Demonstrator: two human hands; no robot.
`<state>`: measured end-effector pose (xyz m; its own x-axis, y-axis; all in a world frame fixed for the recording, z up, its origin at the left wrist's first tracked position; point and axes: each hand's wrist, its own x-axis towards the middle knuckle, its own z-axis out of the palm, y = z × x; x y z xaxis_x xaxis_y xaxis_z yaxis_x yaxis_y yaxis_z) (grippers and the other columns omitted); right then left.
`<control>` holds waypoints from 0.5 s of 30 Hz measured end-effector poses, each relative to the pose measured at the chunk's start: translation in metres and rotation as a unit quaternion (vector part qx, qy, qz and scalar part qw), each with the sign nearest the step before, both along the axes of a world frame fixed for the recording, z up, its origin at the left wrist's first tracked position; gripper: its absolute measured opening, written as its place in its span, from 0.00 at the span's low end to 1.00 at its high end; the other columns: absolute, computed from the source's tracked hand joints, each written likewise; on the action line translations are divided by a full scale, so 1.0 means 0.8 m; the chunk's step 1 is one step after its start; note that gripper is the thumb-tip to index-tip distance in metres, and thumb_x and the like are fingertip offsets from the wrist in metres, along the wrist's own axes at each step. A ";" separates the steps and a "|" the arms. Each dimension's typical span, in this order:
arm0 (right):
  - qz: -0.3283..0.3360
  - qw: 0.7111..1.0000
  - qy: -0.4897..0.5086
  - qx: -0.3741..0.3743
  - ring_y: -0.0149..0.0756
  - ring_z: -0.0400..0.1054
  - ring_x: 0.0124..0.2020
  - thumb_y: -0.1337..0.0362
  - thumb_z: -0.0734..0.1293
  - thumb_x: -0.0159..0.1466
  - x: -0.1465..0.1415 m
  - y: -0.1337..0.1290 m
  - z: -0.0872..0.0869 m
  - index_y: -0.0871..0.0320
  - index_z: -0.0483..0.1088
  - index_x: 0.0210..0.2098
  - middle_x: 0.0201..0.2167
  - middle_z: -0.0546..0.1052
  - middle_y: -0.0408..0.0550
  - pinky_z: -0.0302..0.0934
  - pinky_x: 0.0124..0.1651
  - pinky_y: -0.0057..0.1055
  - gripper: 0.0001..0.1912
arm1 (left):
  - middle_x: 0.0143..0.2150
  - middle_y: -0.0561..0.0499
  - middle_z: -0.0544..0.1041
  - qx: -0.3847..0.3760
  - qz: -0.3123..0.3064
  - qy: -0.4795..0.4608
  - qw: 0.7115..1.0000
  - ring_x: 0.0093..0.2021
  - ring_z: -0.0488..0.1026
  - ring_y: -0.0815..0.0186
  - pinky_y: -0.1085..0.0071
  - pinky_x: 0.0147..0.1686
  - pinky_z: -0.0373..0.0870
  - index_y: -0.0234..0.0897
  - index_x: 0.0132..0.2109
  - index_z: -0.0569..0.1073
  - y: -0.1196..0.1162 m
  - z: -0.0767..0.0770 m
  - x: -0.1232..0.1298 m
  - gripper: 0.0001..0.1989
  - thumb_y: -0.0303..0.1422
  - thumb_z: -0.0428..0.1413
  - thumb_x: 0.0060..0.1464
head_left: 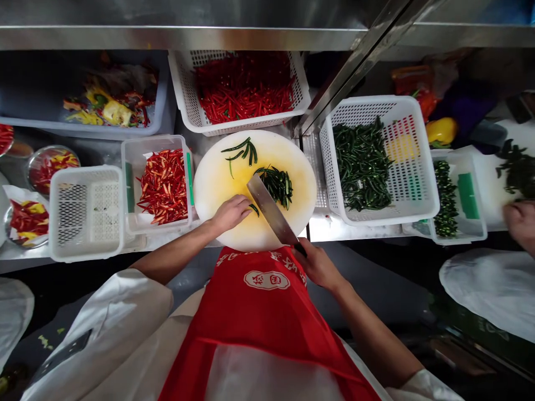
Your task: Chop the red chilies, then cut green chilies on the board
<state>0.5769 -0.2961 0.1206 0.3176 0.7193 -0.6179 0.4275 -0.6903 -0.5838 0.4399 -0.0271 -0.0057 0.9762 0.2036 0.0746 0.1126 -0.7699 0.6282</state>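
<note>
A round white cutting board (209,167) with yellow staining lies in front of me. My right hand (320,264) is wrapped round the handle of a cleaver (271,211), whose blade slants up and left across the board. Under the fingertips of my left hand (232,213) is a green chili (254,210), left of the blade. Right of the blade's far end sits a pile of cut green chilies (281,186). Several whole green chilies (242,150) lie apart near the board's far edge.
Red chilies fill a white basket (184,94) behind the board and a clear tub (130,214) at left. Green chilies lie in a basket (412,214) at right. A steel post (346,72) rises behind. A co-worker's hand (520,220) shows at far right.
</note>
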 end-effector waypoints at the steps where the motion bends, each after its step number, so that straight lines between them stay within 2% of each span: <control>1: 0.009 1.000 0.001 0.001 0.42 0.73 0.34 0.54 0.55 0.69 -0.001 0.001 0.002 0.54 0.64 0.47 0.35 0.78 0.50 0.59 0.34 0.31 0.14 | 0.45 0.43 0.74 -0.008 -0.010 -0.009 1.000 0.48 0.71 0.59 0.61 0.49 0.71 0.36 0.47 0.73 -0.004 -0.002 -0.001 0.11 0.35 0.49 0.64; 6: 0.047 0.999 -0.001 -0.003 0.39 0.72 0.32 0.55 0.55 0.70 0.004 0.002 0.018 0.54 0.64 0.46 0.34 0.78 0.49 0.56 0.32 0.29 0.13 | 0.42 0.44 0.75 -0.006 -0.044 -0.031 0.999 0.45 0.71 0.60 0.61 0.48 0.71 0.36 0.43 0.75 -0.005 -0.005 -0.003 0.14 0.35 0.46 0.66; 11: 0.061 0.998 0.022 -0.016 0.37 0.69 0.28 0.53 0.56 0.70 0.026 -0.010 0.046 0.53 0.65 0.45 0.29 0.77 0.46 0.51 0.30 0.29 0.13 | 0.42 0.43 0.75 0.000 -0.041 -0.048 0.998 0.45 0.71 0.61 0.61 0.48 0.71 0.36 0.43 0.75 -0.011 -0.009 -0.006 0.14 0.33 0.45 0.66; 13: 0.062 0.997 0.027 -0.030 0.37 0.69 0.26 0.53 0.56 0.70 0.029 -0.012 0.048 0.53 0.65 0.45 0.28 0.77 0.45 0.50 0.29 0.30 0.13 | 0.43 0.43 0.76 -0.012 -0.043 -0.053 0.998 0.45 0.71 0.61 0.61 0.49 0.71 0.37 0.43 0.75 -0.014 -0.011 -0.006 0.14 0.33 0.45 0.66; 15: 0.067 0.997 0.022 -0.039 0.37 0.69 0.27 0.54 0.56 0.69 0.024 -0.007 0.037 0.53 0.65 0.44 0.28 0.77 0.46 0.50 0.29 0.30 0.12 | 0.43 0.43 0.76 -0.019 -0.045 -0.054 0.997 0.45 0.72 0.61 0.61 0.49 0.72 0.37 0.44 0.75 -0.017 -0.012 -0.006 0.14 0.33 0.45 0.66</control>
<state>0.5957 -0.3016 0.1498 0.1924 0.7021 -0.6856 0.4944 -0.6729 -0.5503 0.4349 -0.0405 -0.0153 0.9773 0.1195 0.1752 -0.0269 -0.7498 0.6611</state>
